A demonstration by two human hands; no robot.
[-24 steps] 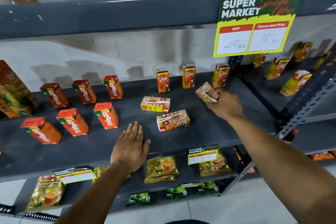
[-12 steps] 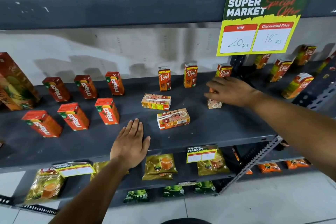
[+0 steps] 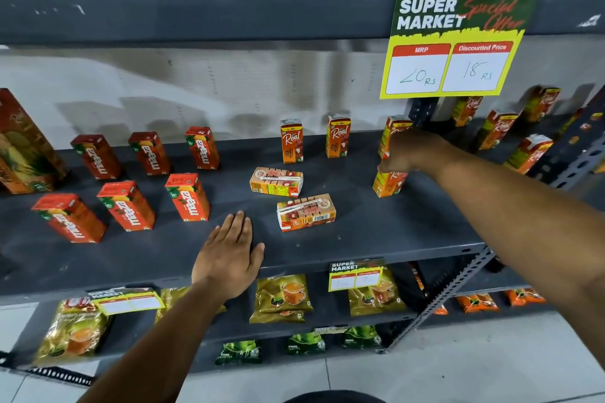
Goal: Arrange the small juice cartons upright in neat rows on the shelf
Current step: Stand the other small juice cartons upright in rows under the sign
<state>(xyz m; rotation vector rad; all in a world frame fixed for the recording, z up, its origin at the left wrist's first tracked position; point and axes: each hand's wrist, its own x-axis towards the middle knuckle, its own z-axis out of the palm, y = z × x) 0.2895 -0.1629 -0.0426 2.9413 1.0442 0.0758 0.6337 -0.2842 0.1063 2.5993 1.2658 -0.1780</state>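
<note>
Grey metal shelf (image 3: 376, 239) runs across mid-frame, holding cartons in loose groups. Far left edge: one tall dark juice box (image 3: 23, 144), upright. Next right, six red Maaza cartons (image 3: 188, 196), three at the back and three in front, all standing, rows slightly skewed. Left hand (image 3: 229, 255) at centre-bottom of the shelf, palm down, fingers spread flat on the bare board, holding nothing. Just right of it, two small Real cartons lying on their sides: the rear one (image 3: 276, 181) with straw side up, the front one (image 3: 306, 212) with barcode showing, close but apart. Behind them, two orange Real cartons (image 3: 291, 141) upright near the back wall, a third (image 3: 393, 131) partly hidden by the arm. Right hand (image 3: 407, 154) at centre-right, fingers closed down over the top of an upright Real carton (image 3: 388, 185) standing on the shelf. Yellow price sign (image 3: 455, 46) hangs upper right.
</note>
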